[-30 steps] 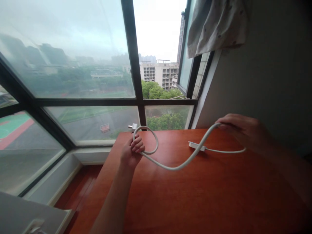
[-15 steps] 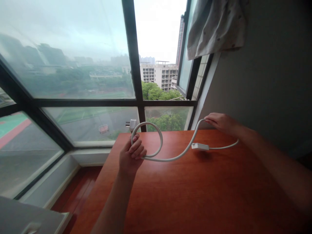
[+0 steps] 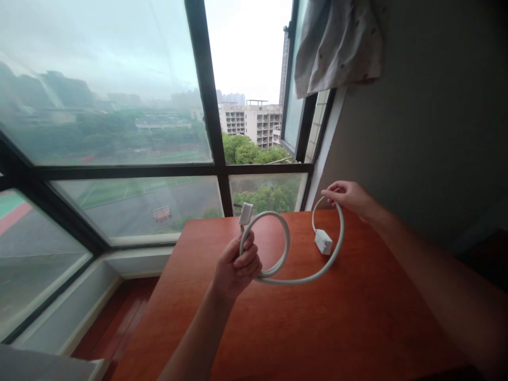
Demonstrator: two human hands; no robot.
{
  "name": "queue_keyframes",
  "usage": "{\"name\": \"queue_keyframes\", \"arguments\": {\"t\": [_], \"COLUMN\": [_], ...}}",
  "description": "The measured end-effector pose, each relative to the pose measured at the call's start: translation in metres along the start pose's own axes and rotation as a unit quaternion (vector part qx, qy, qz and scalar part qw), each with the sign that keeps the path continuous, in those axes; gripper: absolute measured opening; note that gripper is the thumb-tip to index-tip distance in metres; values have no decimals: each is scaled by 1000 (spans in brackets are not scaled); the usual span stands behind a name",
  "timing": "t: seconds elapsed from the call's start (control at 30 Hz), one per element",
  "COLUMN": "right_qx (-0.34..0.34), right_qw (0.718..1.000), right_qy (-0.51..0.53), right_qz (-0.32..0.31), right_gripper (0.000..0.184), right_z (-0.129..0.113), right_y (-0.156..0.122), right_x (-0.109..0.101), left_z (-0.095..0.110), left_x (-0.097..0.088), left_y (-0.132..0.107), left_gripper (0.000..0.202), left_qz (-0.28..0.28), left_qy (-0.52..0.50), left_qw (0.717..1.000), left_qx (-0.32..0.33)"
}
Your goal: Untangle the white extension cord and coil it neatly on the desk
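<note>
A person works a white cable above a reddish-brown tabletop by a window. The left hand has its fingers curled tight around the cable, with a round loop standing out to their right and a white plug poking up just above them. The right hand pinches the cable narrowly between thumb and fingertips; from there one length bows down and back to the left fingers, while a shorter end drops to a white block below the right fingertips, whether touching the tabletop or hanging cannot be told. The step in hand appears to be coiling, one turn formed and a wider one part-shaped; closing that turn would call for the right fingers to bring their length across to the left fingers, which would need to take it without losing the first loop
</note>
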State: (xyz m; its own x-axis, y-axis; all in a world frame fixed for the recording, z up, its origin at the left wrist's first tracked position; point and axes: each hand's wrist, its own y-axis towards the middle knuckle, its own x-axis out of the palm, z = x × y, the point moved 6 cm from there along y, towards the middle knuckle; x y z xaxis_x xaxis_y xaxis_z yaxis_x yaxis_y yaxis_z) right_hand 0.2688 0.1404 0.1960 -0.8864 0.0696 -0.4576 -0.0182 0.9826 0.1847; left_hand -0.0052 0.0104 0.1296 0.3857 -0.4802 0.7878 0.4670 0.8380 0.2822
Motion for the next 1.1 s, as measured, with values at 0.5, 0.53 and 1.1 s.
{"name": "queue_keyframes", "arguments": {"t": [0.5,0.53,1.1], "right_qx": [-76,-77,-209], "right_qw": [933,932,838], "right_qy": [337,340,470], "right_qz": [104,103,185], "right_gripper": [34,34,33], "right_z": [-23,-23,-51], "right_y": [-60,-61,-87], "right_x": [-37,-37,-50], "left_z": [-6,-5,11], "left_x": [-18,-19,-36], "left_y": [9,9,8], "left_gripper": [18,18,16], "left_qz": [43,44,134], "left_qy": [6,7,-59], "left_qw": [999,999,978], "left_qx": [7,9,146]}}
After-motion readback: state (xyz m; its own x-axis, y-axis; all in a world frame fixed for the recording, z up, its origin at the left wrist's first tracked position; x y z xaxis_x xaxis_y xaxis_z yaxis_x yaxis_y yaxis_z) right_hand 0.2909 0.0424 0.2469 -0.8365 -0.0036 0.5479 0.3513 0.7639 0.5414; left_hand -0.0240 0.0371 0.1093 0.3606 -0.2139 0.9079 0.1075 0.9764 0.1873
